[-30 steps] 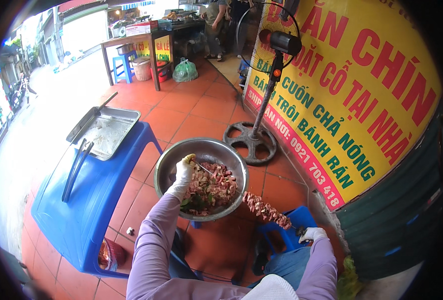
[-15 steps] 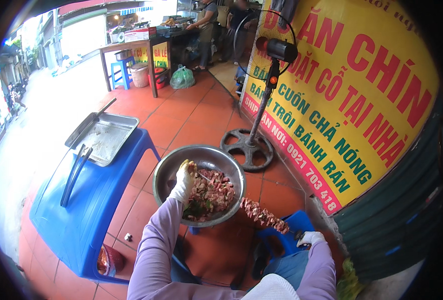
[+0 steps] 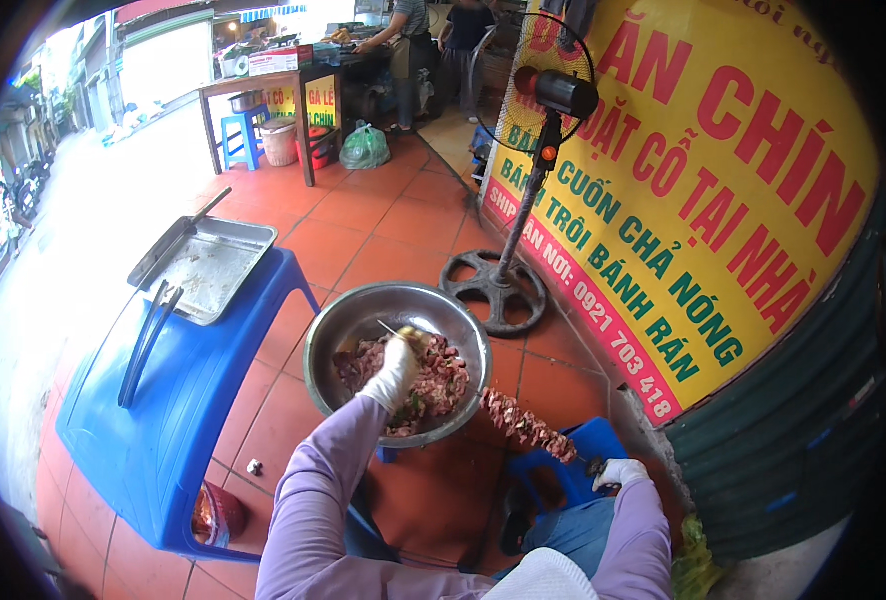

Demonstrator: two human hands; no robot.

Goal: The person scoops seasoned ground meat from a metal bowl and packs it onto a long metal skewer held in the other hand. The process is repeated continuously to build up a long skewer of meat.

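A large metal bowl (image 3: 475, 340) holds chopped raw meat (image 3: 445, 385) with bits of green leaf. Inside its rim is my left hand (image 3: 397, 368) in a white glove, its fingertips soiled yellow. Those fingers close around a long metal skewer near its tip, which pokes out past them; any meat under them is hidden. Threaded meat pieces (image 3: 528, 428) cover the skewer's nearer part, slanting down to the right outside the bowl. My right hand (image 3: 621, 474), also gloved, grips the skewer's dark handle end above a blue stool (image 3: 595, 440).
Left of the bowl stands a blue plastic table (image 3: 178, 400) with a metal tray (image 3: 233, 265) and tongs (image 3: 148, 350). A fan on a heavy round base (image 3: 493, 295) rises beyond the bowl, beside a yellow sign (image 3: 683, 200). Two people work farther back near a wooden table (image 3: 253, 85).
My left hand has moved a little to the right and down over the meat, and the skewer tip now shows beyond its fingers. My right hand has hardly moved.
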